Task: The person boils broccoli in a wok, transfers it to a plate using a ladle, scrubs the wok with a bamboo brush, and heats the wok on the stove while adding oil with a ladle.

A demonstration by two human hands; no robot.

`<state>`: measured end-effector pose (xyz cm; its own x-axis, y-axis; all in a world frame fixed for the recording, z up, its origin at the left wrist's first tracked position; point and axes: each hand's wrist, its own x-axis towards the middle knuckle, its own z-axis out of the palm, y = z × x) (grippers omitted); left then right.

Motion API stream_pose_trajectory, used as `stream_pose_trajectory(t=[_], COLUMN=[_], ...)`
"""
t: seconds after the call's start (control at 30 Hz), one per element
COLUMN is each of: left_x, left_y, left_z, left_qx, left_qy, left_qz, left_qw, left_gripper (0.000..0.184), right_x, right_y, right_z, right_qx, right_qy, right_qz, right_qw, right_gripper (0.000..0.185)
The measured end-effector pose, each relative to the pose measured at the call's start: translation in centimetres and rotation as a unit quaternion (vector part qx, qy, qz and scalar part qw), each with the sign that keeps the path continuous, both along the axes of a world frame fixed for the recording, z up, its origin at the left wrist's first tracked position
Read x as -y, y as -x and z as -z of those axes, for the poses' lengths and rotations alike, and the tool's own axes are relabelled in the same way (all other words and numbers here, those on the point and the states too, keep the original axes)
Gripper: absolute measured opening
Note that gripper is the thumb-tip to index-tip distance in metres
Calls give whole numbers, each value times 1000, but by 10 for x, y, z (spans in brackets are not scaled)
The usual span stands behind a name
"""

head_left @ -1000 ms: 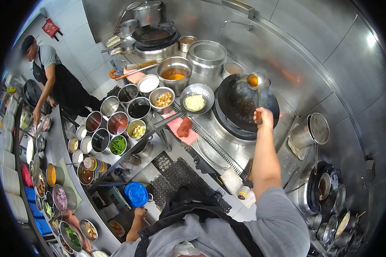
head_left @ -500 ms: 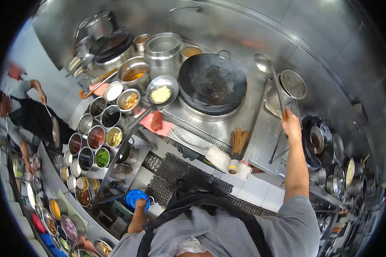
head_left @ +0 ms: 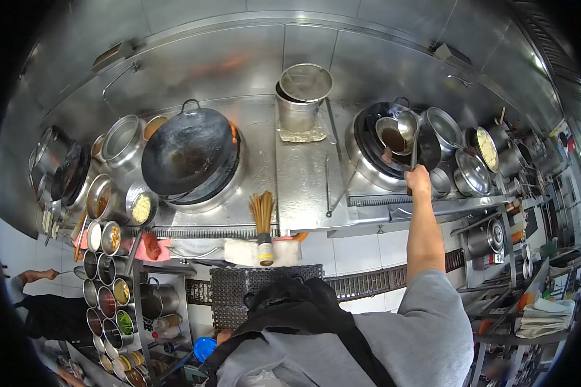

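My right hand [head_left: 417, 179] is closed around the handle of a long metal ladle [head_left: 407, 124]. The ladle's bowl is over a small pan of dark brown liquid [head_left: 392, 136], which sits inside a black wok [head_left: 368, 132] on the right burner. Whether the bowl touches the liquid, I cannot tell. My left hand [head_left: 224, 335] is low by my side, mostly covered by my body, beside a round blue container [head_left: 204, 349]. Its fingers are hidden.
A large black wok [head_left: 186, 155] tilts on the left burner, with flame at its right edge. Between the burners stands a strainer [head_left: 306, 82] on a metal pot [head_left: 297, 115]. A bamboo brush [head_left: 263, 226] is at the counter's front. A co-worker's arm [head_left: 39, 276] is far left.
My view has swung right. My right hand has carried the ladle from beside the strainer pot to the small pan on the right burner. The left wok now tilts, with flame beside it.
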<state>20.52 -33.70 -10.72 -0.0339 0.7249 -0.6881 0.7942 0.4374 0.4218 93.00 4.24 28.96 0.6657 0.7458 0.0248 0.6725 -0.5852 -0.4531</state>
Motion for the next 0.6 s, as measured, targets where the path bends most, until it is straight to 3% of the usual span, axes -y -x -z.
stream_pose_trajectory(t=[0.13,0.23,0.3,0.37,0.43,0.5,0.6], left_x=[-1,5,8,9,5,-1,-12], left_y=[-22,-28,-27,-26,-25,-26,-29], left_z=[-26,-48,-62,-71,-74,-75,-63], left_qx=[-12,-31,-42,-51,-57,-61,-61], left_qy=[16,23,24,23,18,11,-15], left_qz=[-40,-69,-78,-80,-75,-64,-39], left_qw=[999,997,996,995,995,996,997], left_gripper=[33,31,29,28,27,26,25], right_x=[-10,-38,-55,-61,-63,-56,-51], right_y=[-28,-72,-93,-101,-106,-96,-70], right_z=[7,67,103,117,116,101,82], right_qx=[-67,-26,-90,-322,-515,-620,-627], right_qy=[25,-21,-61,-179,-233,-286,-346], right_qz=[42,25,33,6,43,84,115], right_qw=[997,999,994,930,824,726,689], right_gripper=[29,21,14,11,9,9,10])
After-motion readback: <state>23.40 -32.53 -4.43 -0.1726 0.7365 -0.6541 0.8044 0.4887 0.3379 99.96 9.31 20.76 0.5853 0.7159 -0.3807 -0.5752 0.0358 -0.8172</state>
